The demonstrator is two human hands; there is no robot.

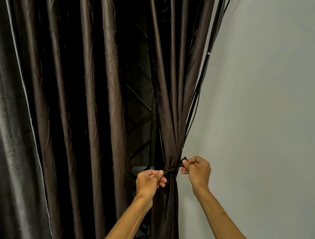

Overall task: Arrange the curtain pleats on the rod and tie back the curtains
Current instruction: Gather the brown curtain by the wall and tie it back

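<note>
Two pinches, left hand (149,182) and right hand (196,169) fingers (186,171) curled on tieback (177,167), seemingly knotted round curtain (171,128)

A plain pale grey wall (268,90) fills the right side, and against it hang a bundle of thin dark cables (203,70) and, just beside them, the dark brown curtain (173,101) in long folds.
</note>
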